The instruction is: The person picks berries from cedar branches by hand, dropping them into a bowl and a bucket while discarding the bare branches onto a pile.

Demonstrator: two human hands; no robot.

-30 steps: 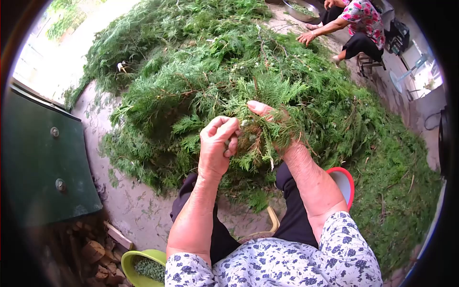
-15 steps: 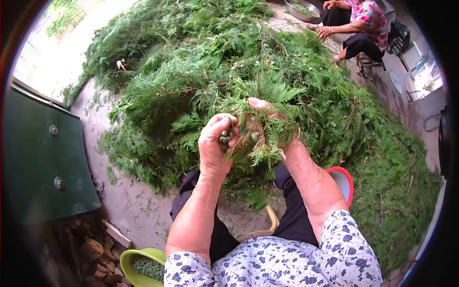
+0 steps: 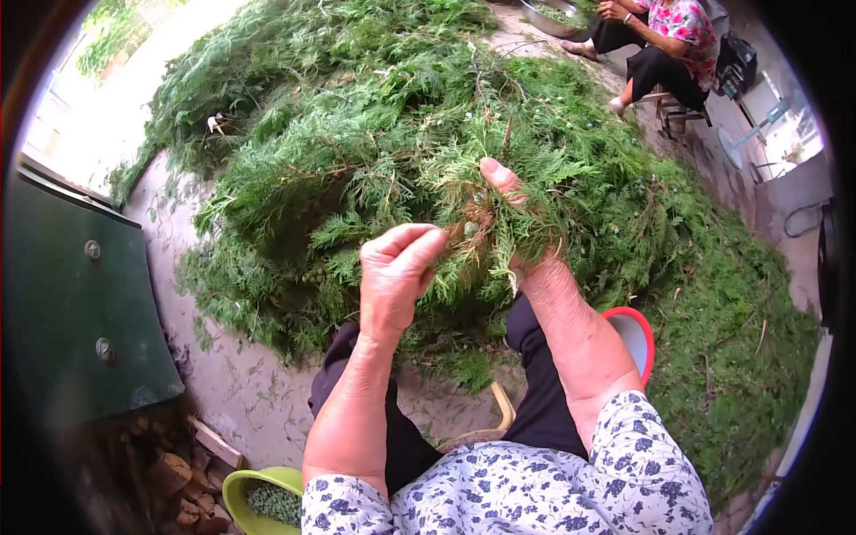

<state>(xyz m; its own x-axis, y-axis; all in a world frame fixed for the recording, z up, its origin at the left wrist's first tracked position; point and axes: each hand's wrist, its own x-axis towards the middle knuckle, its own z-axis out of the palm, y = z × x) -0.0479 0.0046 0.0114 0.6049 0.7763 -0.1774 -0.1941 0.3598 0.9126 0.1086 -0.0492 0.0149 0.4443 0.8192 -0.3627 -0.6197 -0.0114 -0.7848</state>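
Note:
My right hand (image 3: 517, 214) is closed around a leafy cypress sprig (image 3: 499, 250), its thumb showing above the foliage. Brown dried bits and a pale green cone (image 3: 471, 229) show in the middle of that sprig. Just left of it, my left hand (image 3: 397, 263) is curled into a fist, fingertips beside the sprig. Green cones showed in this palm a moment earlier; the curled fingers now hide them. Both hands are above a large heap of cut cypress branches (image 3: 294, 214).
A lime-green bowl (image 3: 234, 499) of small green cones stands at lower left, by split firewood (image 3: 174, 477). A red-rimmed basin (image 3: 644, 334) is beside my right knee. Another person (image 3: 673, 40) sits at upper right near a metal basin (image 3: 557, 22). A dark green panel (image 3: 85, 303) stands left.
My left hand has turned and closed, hiding the cones that showed in its palm. My right hand still grips the sprig. The other person's hands have come together and risen.

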